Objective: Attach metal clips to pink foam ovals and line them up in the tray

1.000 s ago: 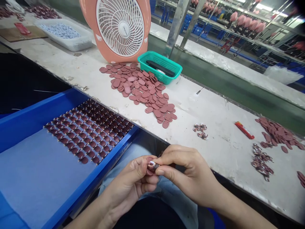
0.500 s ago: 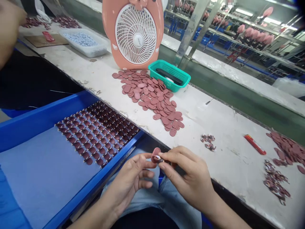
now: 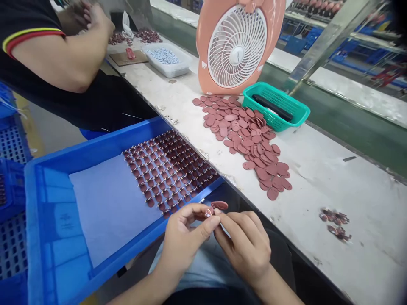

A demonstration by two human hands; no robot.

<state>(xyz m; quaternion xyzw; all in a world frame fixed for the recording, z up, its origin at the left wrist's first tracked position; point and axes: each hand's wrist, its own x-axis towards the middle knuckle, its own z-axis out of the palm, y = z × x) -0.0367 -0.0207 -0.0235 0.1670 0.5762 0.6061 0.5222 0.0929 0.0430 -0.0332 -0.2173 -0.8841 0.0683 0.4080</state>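
Above my lap, my left hand [image 3: 186, 235] and my right hand [image 3: 244, 243] meet, fingertips pinched together. Between them sits a reddish-brown oval disc [image 3: 220, 205], tilted nearly edge-on, with a small white-and-dark piece [image 3: 208, 212] at its lower left. Fingers hide most of where the two join. Left of my hands, a blue tray [image 3: 104, 146] holds a pale sheet [image 3: 111, 203] with rows of similar small brown pieces [image 3: 162, 178]. Loose oval discs [image 3: 251, 140] lie heaped on the white table [image 3: 305, 182].
A peach-coloured fan [image 3: 237, 51] stands behind the heap, beside a green basket [image 3: 276, 106] with a black object inside. Small dark pieces [image 3: 334, 217] lie at the right. Farther left, a co-worker's arm [image 3: 63, 59] is near a white tub [image 3: 167, 59].
The view has swung left, showing more of the blue tray and the co-worker. My left fingers have closed in on the small piece, and the disc has tipped from face-on to nearly edge-on.
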